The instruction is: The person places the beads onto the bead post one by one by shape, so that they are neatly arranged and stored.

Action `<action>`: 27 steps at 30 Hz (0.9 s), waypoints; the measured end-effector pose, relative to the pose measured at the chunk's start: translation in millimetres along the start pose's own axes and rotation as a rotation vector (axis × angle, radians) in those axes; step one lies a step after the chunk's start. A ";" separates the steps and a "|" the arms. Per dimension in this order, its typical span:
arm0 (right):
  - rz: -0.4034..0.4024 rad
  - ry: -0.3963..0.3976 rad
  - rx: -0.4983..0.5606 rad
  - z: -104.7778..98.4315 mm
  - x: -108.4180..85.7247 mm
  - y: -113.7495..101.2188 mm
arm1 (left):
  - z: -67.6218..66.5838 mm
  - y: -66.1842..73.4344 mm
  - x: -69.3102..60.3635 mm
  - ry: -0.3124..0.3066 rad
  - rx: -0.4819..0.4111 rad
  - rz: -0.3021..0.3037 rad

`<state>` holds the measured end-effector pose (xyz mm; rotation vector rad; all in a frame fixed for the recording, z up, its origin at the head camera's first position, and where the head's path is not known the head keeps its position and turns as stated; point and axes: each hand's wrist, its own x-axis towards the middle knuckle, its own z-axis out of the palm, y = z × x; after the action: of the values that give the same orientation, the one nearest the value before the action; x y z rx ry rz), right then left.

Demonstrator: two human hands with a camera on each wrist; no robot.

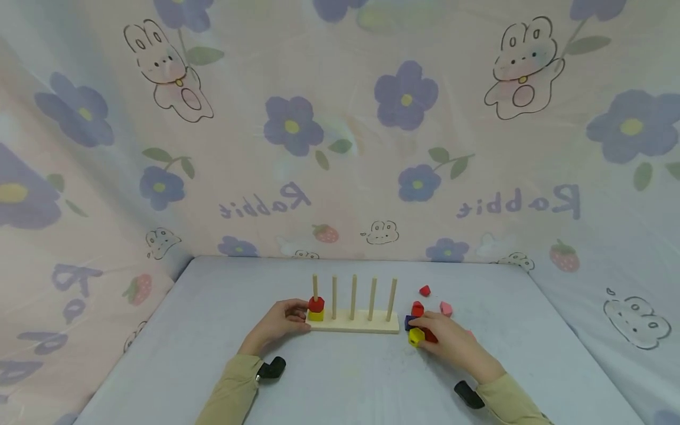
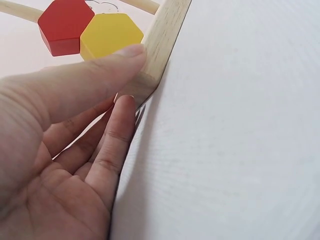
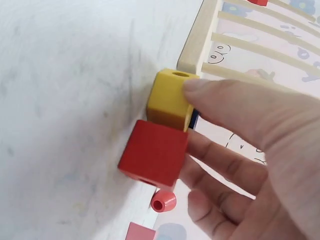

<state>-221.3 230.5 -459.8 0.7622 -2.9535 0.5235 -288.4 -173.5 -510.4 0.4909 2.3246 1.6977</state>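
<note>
A wooden peg board (image 1: 353, 324) with a row of upright pegs stands on the table. A yellow hexagonal block (image 1: 316, 316) and a red hexagonal block (image 1: 316, 304) are stacked on its leftmost peg. My left hand (image 1: 284, 317) grips the board's left end, thumb beside the yellow block. My right hand (image 1: 457, 342), right of the board, pinches a loose yellow block (image 3: 170, 97) with a hole through it. The thumb lies on that block; the fingers reach behind it, partly hidden. A red block (image 3: 155, 150) sits against it, and a dark blue block (image 1: 409, 323) is just behind.
Beyond my right hand lie a red block (image 1: 417, 309), a small red piece (image 1: 425, 290) and a pink block (image 1: 446, 308). Part of another pink piece (image 1: 470, 334) shows behind the hand. A patterned cloth (image 1: 350, 165) hangs behind the white table (image 1: 340, 383).
</note>
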 end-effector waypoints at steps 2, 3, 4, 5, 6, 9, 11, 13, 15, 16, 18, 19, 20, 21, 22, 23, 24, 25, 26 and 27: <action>-0.006 0.005 0.002 0.3 0.6 0.7 | -0.3 1.0 -0.3 -0.001 0.010 0.005; -0.005 0.008 0.003 0.6 1.1 1.1 | -0.4 1.8 -0.4 -0.002 0.010 0.004; -0.004 0.010 0.005 1.0 1.8 1.6 | -0.4 2.3 -0.5 -0.001 0.015 0.003; -0.002 0.010 0.008 1.3 2.5 2.1 | -0.5 2.8 -0.6 0.000 0.016 0.004; 0.002 0.010 0.013 1.6 3.3 2.4 | -0.6 3.4 -0.6 0.002 0.017 0.003; 0.025 0.005 0.026 3.3 3.7 3.7 | -0.7 4.4 -0.6 0.002 0.011 -0.001; 0.032 -0.003 0.033 5.2 3.2 4.4 | -0.7 4.8 -1.3 0.000 0.006 -0.003; 0.027 -0.003 0.041 6.8 2.6 5.4 | -0.8 5.1 -1.4 -0.003 0.001 -0.007; 0.011 0.002 0.047 8.3 3.5 6.4 | -1.4 5.1 -1.0 -0.002 0.003 -0.006; 0.002 0.008 0.050 9.1 4.1 6.7 | -1.9 5.1 -1.1 0.000 0.007 -0.006; -0.012 0.018 0.051 9.7 5.1 6.7 | -2.8 4.3 -1.2 0.004 0.011 -0.005; -0.018 0.020 0.050 10.0 5.6 6.7 | -3.2 3.7 -1.3 0.004 0.010 -0.005; -0.019 0.021 0.052 10.2 5.9 6.6 | -3.6 3.0 -1.1 0.004 0.010 -0.009; -0.016 0.021 0.055 10.4 5.9 6.8 | -3.7 2.1 -1.1 0.004 0.005 -0.013; -0.012 0.018 0.066 10.5 5.6 7.1 | -3.8 1.1 -1.0 0.000 -0.001 -0.015; -0.005 0.014 0.080 10.6 5.1 7.3 | -3.6 0.0 -0.7 -0.002 -0.003 -0.015; 0.005 0.008 0.097 10.9 4.4 7.7 | -3.5 -1.0 -0.4 -0.006 0.000 -0.013; 0.013 0.006 0.114 11.4 3.6 8.4 | -3.1 -1.7 0.0 -0.008 -0.005 -0.009; 0.025 0.002 0.137 11.6 2.9 8.6 | -2.9 -2.1 0.2 -0.010 -0.002 -0.004; 0.044 -0.006 0.157 12.3 2.6 8.9 | -2.6 -1.7 -0.1 -0.011 0.001 0.002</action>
<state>-227.3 232.4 -473.8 0.7139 -2.9675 0.7647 -289.6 -176.2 -511.2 0.5013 2.3183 1.6907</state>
